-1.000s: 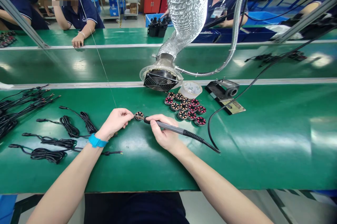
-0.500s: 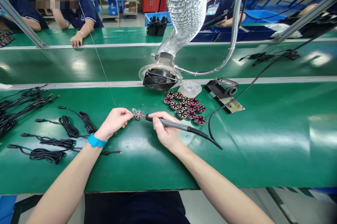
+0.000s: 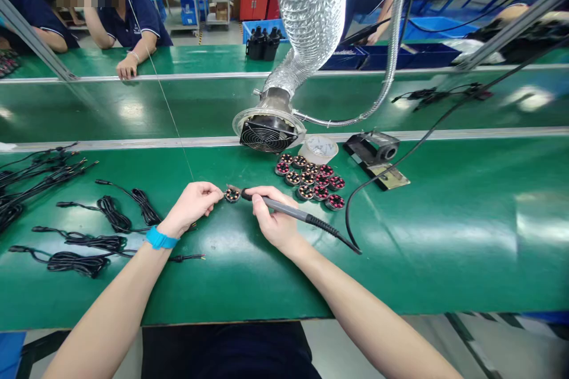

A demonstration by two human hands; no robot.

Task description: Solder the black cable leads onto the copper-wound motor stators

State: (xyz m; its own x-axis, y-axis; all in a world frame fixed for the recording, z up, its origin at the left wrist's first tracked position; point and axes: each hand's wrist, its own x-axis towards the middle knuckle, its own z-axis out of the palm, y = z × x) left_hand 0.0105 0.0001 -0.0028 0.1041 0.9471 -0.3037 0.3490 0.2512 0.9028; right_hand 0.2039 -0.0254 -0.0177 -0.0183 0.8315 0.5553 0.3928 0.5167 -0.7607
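My right hand (image 3: 276, 222) is closed round the grey handle of a soldering iron (image 3: 284, 208). Its tip reaches over a small round motor stator (image 3: 232, 195) lying on the green bench. On the stator's other side, my left hand (image 3: 198, 204) is pinched on a thin solder wire (image 3: 168, 107), which comes down from above; its end between the fingers is too fine to see clearly. A blue band (image 3: 160, 239) circles my left wrist. Right of the iron's tip sits a group of similar stators (image 3: 307, 178), some with red parts and some copper-coloured, beside a roll of clear tape (image 3: 319, 149).
A fume extractor fan (image 3: 269, 134) on a foil duct hangs above the work. An iron stand (image 3: 377, 156) is at the back right, with the iron's cable looping near it. Coiled black cables (image 3: 77, 263) lie at left. Co-workers sit across the green bench (image 3: 444, 236).
The smoke wisp over the stator is gone, and the iron's tip has shifted slightly left and up. My left hand keeps its pinch. A co-worker at the back has leaned behind the duct.
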